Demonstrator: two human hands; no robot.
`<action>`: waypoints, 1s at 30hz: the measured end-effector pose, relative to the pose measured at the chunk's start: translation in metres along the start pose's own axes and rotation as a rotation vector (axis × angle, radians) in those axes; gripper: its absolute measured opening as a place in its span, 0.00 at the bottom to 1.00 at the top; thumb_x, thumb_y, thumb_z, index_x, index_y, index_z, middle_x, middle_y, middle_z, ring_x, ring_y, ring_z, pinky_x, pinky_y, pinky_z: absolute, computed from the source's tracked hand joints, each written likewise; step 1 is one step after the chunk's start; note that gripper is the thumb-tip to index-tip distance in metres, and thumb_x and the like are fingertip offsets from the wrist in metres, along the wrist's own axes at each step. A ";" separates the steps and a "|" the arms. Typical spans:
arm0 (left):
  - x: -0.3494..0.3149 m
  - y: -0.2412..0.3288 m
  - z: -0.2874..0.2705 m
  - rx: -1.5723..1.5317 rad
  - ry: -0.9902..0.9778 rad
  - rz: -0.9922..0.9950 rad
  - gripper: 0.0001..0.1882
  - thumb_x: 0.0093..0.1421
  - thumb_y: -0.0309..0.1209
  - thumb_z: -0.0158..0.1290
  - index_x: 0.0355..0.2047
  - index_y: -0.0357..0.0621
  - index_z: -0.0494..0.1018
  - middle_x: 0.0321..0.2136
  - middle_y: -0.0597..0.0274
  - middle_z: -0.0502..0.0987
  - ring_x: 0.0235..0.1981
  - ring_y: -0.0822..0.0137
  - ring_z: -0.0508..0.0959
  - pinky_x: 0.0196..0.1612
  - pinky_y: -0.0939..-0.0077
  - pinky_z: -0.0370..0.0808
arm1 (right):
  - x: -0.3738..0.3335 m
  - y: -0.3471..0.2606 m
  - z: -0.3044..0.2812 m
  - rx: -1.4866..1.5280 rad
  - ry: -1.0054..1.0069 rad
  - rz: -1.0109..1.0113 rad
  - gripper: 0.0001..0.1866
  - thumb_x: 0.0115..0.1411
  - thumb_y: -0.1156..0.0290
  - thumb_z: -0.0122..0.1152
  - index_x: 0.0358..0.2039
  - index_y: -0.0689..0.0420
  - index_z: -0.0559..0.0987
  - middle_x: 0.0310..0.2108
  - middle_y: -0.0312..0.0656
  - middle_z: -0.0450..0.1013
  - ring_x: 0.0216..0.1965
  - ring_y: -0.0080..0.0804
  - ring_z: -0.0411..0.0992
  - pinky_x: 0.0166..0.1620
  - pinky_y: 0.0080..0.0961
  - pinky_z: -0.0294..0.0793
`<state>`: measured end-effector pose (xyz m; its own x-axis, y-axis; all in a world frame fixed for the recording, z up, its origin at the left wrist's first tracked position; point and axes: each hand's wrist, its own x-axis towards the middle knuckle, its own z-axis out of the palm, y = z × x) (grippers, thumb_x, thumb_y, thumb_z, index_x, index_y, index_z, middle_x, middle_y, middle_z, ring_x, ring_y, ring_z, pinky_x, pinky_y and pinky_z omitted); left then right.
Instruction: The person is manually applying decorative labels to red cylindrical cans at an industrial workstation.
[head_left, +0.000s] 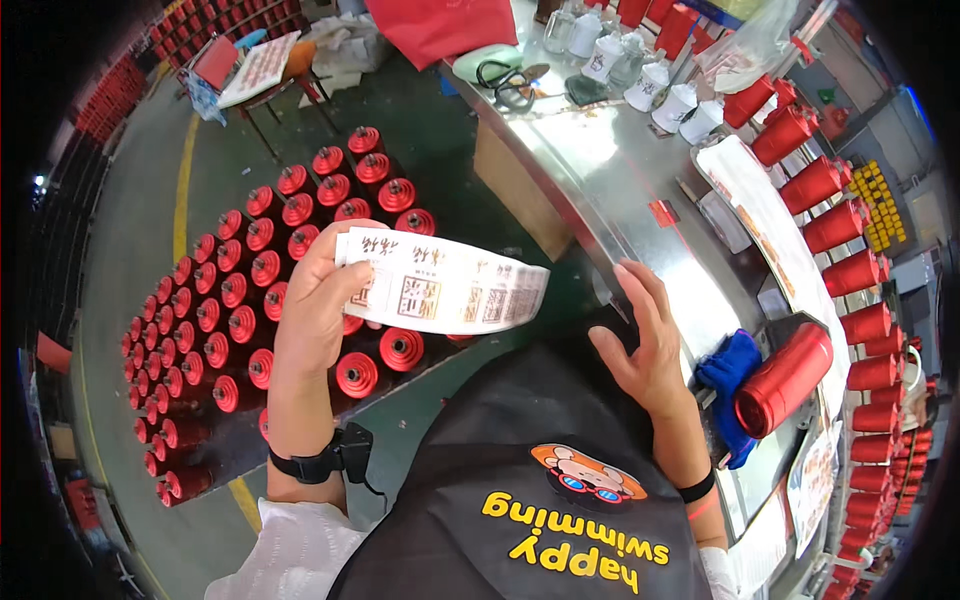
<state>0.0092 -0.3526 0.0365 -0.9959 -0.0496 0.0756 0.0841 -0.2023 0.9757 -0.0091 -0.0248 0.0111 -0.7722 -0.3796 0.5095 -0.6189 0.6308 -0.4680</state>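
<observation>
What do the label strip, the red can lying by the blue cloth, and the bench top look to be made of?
Label strip, held in the left hand: thin glossy paper or film, since it curves and shines. Red can: probably metal with a satin red coat, showing soft highlights along its side. Bench top: bare sheet metal, likely stainless, with bright glare.

A factory floor: rows of red canisters [250, 300], steel workbench [620, 170], yellow floor line [182, 190].

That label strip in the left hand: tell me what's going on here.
The person's left hand holds a white printed label strip up over the floor. The right hand rests open at the metal table's edge, beside a blue cloth and a red can lying on its side. Rows of red cans stand below.
</observation>
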 end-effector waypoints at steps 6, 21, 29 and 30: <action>0.029 0.020 0.036 -0.103 -0.138 0.124 0.17 0.58 0.23 0.46 0.48 0.35 0.68 0.37 0.59 0.77 0.38 0.71 0.78 0.42 0.78 0.74 | -0.001 0.022 -0.024 0.869 -0.143 0.432 0.32 0.57 0.61 0.63 0.57 0.63 0.65 0.48 0.46 0.69 0.44 0.30 0.71 0.46 0.25 0.71; 0.202 -0.093 0.128 0.581 -0.278 0.458 0.11 0.61 0.29 0.46 0.43 0.39 0.68 0.30 0.58 0.74 0.33 0.70 0.74 0.40 0.74 0.70 | 0.037 0.057 -0.062 -0.754 -0.174 0.403 0.06 0.55 0.74 0.53 0.35 0.55 0.72 0.36 0.44 0.71 0.38 0.42 0.73 0.38 0.43 0.71; 0.215 -0.101 0.132 0.151 -0.294 0.161 0.13 0.59 0.26 0.45 0.45 0.36 0.66 0.38 0.59 0.71 0.39 0.69 0.71 0.45 0.74 0.68 | 0.028 0.067 -0.058 -0.282 -0.163 0.582 0.09 0.54 0.74 0.52 0.36 0.62 0.71 0.33 0.52 0.73 0.36 0.51 0.74 0.38 0.43 0.74; 0.220 -0.098 0.132 0.179 -0.338 0.238 0.15 0.61 0.24 0.43 0.49 0.35 0.63 0.40 0.57 0.70 0.42 0.66 0.72 0.48 0.72 0.68 | 0.030 0.047 -0.076 -0.267 -0.176 0.581 0.08 0.53 0.73 0.53 0.33 0.62 0.71 0.30 0.51 0.73 0.34 0.52 0.74 0.38 0.43 0.73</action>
<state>-0.2221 -0.2151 -0.0149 -0.9069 0.2542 0.3360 0.3347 -0.0497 0.9410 -0.0505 0.0447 0.0595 -0.9956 -0.0180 0.0923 -0.0557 0.9037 -0.4244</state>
